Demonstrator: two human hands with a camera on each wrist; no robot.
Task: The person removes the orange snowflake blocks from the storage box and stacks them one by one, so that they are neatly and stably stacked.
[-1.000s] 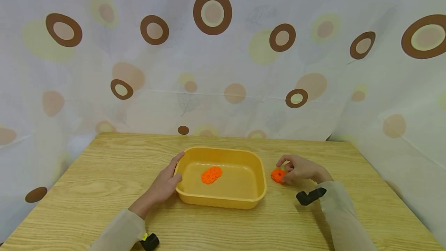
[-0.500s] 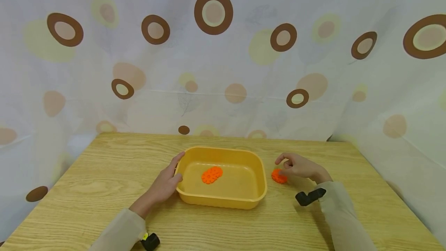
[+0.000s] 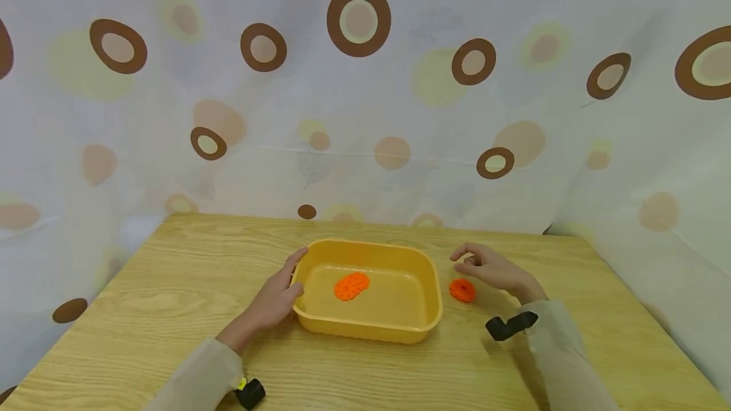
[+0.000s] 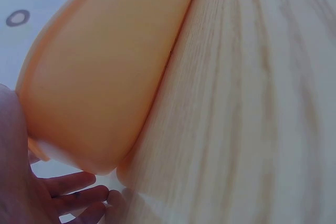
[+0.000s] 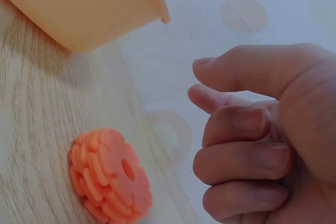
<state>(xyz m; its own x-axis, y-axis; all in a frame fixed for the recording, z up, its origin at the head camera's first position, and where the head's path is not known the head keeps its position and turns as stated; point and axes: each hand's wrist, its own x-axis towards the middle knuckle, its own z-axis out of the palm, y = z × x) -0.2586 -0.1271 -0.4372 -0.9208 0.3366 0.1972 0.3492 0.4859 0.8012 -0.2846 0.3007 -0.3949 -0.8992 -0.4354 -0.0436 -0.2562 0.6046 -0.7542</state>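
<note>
A yellow-orange plastic basin (image 3: pixel 371 328) stands on the table. My left hand (image 3: pixel 273 297) holds its left side, the thumb over the rim and the fingers along the outer wall. In the left wrist view, the fingers of the left hand (image 4: pixel 63 192) spread below the basin wall (image 4: pixel 105 66). Inside the basin lie flat orange notched discs (image 3: pixel 351 286), overlapping. Right of the basin is a stack of orange notched discs (image 3: pixel 462 290) with a centre hole. My right hand (image 3: pixel 490 268) hovers just above and behind this stack (image 5: pixel 110 177), holding nothing; its thumb and index finger reach forward and the other fingers are curled.
The wooden table (image 3: pixel 354 373) runs back to a pale curtain (image 3: pixel 365 106) patterned with brown rings, which hangs behind and along both sides. Black camera mounts sit at both wrists (image 3: pixel 510 325).
My right hand has drawn its fingers off the stack of orange discs and lifted slightly, leaving the stack on the table. The left hand keeps its hold on the basin. The head view has shifted slightly.
</note>
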